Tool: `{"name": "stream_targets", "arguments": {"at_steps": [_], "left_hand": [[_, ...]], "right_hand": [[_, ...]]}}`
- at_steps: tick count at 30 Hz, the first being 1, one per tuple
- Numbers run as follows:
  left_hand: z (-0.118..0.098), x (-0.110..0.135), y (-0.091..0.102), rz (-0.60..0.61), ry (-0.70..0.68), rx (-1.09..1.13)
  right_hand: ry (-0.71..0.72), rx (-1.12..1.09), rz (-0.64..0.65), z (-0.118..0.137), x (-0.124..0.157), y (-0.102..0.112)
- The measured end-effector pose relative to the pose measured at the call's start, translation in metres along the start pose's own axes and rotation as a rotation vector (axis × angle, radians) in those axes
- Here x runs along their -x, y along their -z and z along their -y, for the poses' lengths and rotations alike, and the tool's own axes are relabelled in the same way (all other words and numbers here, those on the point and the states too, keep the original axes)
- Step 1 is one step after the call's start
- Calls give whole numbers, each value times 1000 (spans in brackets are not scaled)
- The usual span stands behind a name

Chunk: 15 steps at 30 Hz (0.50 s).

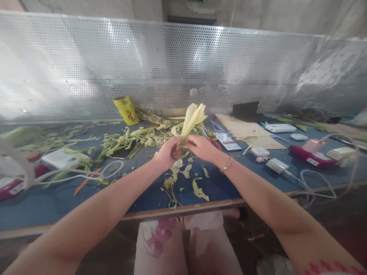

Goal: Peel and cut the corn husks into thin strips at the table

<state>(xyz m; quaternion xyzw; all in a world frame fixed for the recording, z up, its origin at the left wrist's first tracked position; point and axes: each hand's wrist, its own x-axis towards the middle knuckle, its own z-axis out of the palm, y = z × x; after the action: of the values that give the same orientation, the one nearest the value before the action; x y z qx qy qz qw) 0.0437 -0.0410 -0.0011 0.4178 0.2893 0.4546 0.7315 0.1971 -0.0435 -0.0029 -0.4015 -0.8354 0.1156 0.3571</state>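
Observation:
A pale yellow bundle of petal-like leaves [193,119] stands upright between my hands above the table. My left hand [169,152] is closed around its narrow lower end. My right hand [201,146] pinches that same end from the other side, fingertips close to the left ones. The bundle flares at the top like a flower. Torn green leaf scraps [187,171] lie on the blue table [220,185] below my hands. Behind and to the left is a heap of green stalks and leaves [140,135].
A yellow tube [127,110] leans by the perforated metal screen [94,68]. To the right lie a phone [228,142], brown card [242,126], white chargers [277,165] and a magenta power strip [311,157]. White cables [71,172] and an orange strip [87,181] lie left.

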Motion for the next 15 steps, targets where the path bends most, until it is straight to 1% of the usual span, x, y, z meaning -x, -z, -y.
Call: {"name": "stream_targets", "arguments": {"at_steps": [4, 7, 11, 15], "left_hand": [[0, -4, 6, -10, -92, 15], [0, -7, 10, 2, -139, -28], [5, -8, 9, -24, -173, -128], [9, -9, 8, -77, -211, -184]], "right_hand": [[-22, -47, -21, -3, -1, 2], [-42, -60, -1, -4, -1, 3], [-76, -55, 35, 2, 1, 2], [-113, -56, 19, 8, 2, 1]]}}
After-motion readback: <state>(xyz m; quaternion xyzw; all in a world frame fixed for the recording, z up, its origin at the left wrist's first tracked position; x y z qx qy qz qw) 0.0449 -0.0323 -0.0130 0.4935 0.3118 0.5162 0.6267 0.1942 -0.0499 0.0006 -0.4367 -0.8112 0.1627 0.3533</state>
